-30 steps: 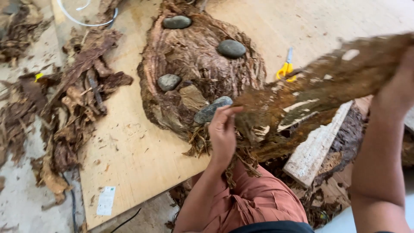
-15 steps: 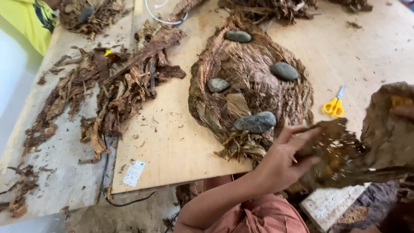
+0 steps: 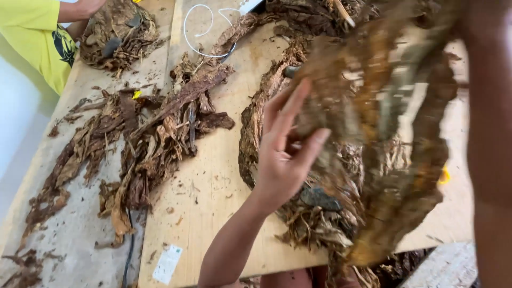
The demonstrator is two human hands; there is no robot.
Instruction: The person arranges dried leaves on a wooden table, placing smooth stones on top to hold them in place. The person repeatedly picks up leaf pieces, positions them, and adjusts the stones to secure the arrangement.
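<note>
A large dried brown leaf (image 3: 384,133) is held up in front of the camera, blurred. The left hand (image 3: 282,154) is spread open, fingers (image 3: 290,104) flat against the leaf's 9 o'clock edge. The right hand is out of frame; only the forearm (image 3: 488,160) is seen at 3 o'clock, so its grip cannot be told. Step judged: a leaf being opened out above the leaf pile (image 3: 298,213) on the plywood board (image 3: 213,202). Next move likely calls for smoothing without tearing. Loose scraps (image 3: 149,138) lie at 9 o'clock.
</note>
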